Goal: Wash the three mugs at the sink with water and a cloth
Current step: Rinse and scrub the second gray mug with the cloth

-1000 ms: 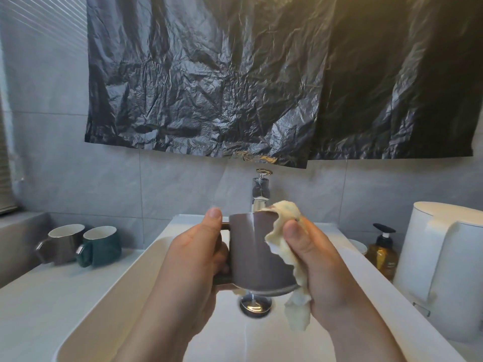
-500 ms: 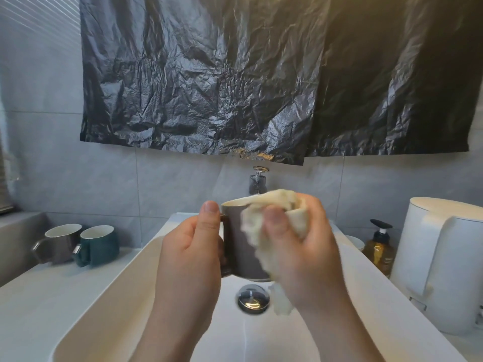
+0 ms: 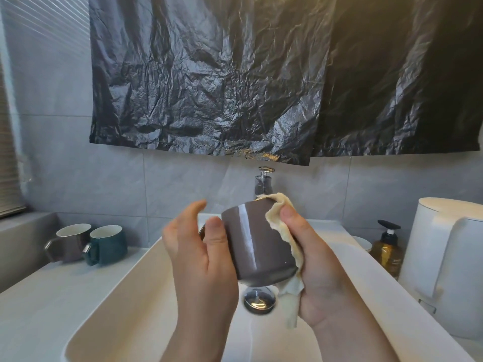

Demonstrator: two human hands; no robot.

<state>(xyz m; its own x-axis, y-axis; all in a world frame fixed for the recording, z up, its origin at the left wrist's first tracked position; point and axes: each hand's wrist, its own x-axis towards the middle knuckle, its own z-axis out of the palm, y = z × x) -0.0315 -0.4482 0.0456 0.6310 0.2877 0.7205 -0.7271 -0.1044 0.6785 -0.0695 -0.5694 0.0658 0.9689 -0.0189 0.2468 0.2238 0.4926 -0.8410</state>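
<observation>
A black plastic sheet (image 3: 209, 87) hangs above the white sink (image 3: 117, 296). Over the sink, the left hand (image 3: 198, 262), fingers loosely spread, thumbs the tilted brown mug (image 3: 256, 244). The right hand (image 3: 321, 270) clamps the cream cloth (image 3: 282, 223) against it.

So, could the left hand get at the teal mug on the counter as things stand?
Probably yes: the teal mug stands on the counter left of the basin, and nothing lies between it and the left hand. That hand's thumb rests on the grey mug, which the right hand grips through the cloth.
</observation>
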